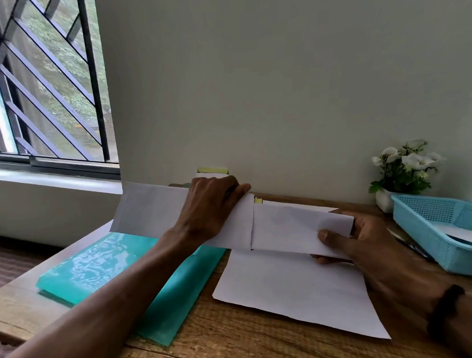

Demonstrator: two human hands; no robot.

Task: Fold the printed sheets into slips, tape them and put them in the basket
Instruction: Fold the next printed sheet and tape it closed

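A long white folded slip (283,225) hangs above the table (236,341), overlapped at its middle. The left hand (211,207) grips its centre; the right hand (354,241) pinches its end.

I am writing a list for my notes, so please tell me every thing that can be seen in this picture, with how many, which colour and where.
folded paper strip: one, white, held above the table by both hands
flat sheet: one, white, on the table under the hands
folder: one, teal, on the table at left
basket: one, light blue, at right, with white paper inside
flowers in pot: one, white with green leaves, behind the basket
table: one, brown wood
window: one, dark bars, upper left
left hand: gripping the strip near its middle
right hand: pinching the strip's right end
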